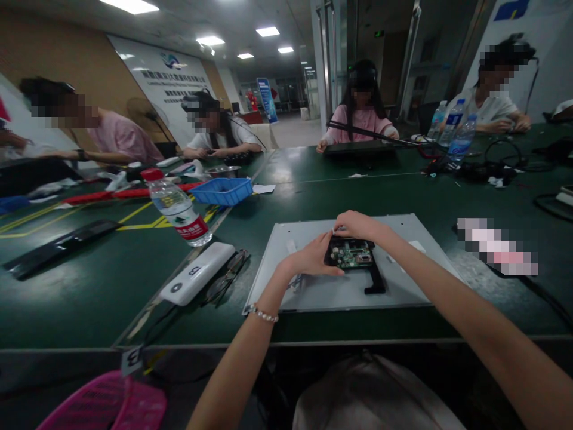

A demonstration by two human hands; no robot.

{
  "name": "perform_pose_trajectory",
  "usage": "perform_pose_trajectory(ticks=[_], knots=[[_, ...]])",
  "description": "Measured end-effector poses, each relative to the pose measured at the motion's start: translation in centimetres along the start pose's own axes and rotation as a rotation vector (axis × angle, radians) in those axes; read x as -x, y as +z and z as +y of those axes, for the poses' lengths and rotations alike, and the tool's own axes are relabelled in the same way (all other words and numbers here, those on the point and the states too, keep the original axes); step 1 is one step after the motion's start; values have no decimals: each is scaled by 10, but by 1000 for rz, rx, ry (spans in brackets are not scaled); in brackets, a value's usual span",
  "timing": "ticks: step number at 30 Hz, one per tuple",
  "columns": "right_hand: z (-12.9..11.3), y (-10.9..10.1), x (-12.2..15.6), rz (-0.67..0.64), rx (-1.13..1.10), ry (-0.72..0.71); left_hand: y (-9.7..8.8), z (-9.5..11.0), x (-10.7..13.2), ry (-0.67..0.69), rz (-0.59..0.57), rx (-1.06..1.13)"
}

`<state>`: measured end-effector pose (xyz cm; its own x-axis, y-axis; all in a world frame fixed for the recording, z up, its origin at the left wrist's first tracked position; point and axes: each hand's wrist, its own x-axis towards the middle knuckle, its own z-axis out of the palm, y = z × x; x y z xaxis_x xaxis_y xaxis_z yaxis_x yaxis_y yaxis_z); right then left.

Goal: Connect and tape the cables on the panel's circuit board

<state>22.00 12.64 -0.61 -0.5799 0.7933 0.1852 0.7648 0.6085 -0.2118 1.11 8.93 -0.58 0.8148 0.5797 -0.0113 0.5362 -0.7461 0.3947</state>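
Note:
A green circuit board (351, 255) in a black plastic frame (376, 280) lies over a light grey panel (313, 298) in front of me. My left hand (313, 257) holds the frame's left side, its thumb along the near edge and its fingers toward the far left corner. At that same corner, the fingertips of my right hand (358, 226) are pinched together, touching or nearly touching the left fingers. Whatever is between the right fingertips is too small to make out. Part of the frame's far edge is hidden by my right hand.
Left of the panel are eyeglasses (228, 278), a white power bank (197, 275), a water bottle (179, 212) and a blue tray (224, 191). A phone-like pixelated object (496, 248) with a cable lies right. Several people sit around the green table (304, 200).

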Motion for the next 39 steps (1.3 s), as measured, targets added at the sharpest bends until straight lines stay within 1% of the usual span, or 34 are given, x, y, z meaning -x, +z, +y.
perform_pose_trajectory(ticks=[4, 9, 14, 18, 22, 29, 33, 39], knots=[[3, -4, -7, -61, 42, -25, 0, -2, -2, -1, 9, 64], [8, -10, -17, -126, 116, -87, 1, -5, -1, 10, 21, 94], [-1, -14, -23, -169, 225, -78, 3, -5, -1, -18, 3, 60], [-9, -15, -21, -144, 289, -50, 3, -4, 0, -50, -13, 27], [-11, -16, -12, -97, 239, -1, 2, -3, 1, -81, -38, 9], [-17, -15, 17, 74, 158, 206, 3, -3, -1, -111, -61, -15], [-24, -7, 25, 86, 130, 244, 2, -1, -1, -99, -49, -14], [-26, 5, 24, 88, 29, 257, 2, 0, 1, -73, -30, 12]])
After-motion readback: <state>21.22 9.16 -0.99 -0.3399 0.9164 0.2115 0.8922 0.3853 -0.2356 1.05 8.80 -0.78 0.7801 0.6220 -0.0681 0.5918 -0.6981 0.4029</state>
